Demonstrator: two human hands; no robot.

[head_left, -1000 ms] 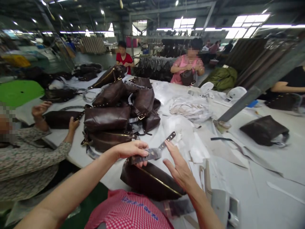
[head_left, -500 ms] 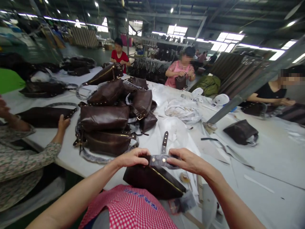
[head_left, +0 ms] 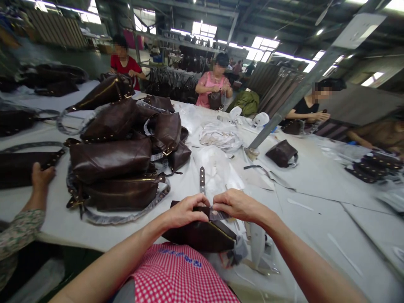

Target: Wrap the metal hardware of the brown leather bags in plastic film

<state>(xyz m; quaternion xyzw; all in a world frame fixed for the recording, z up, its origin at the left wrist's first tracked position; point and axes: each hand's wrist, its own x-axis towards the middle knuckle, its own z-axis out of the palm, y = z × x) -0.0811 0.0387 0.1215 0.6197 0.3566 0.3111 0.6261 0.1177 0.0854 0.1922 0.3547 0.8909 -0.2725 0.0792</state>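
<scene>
Brown bag [head_left: 198,236] has gold zip [head_left: 223,232]; contents hidden.

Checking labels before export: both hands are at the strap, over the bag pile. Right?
Not the place: the head view shows the left hand and right hand over the single zipped bag nearest the apron, with the pile off to the left. Both are at the strap.

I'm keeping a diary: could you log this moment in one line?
Left hand: holds film-wrapped dark studded strap | Right hand: pinches same strap | Below: dark-brown leather bag, gold zip
</scene>
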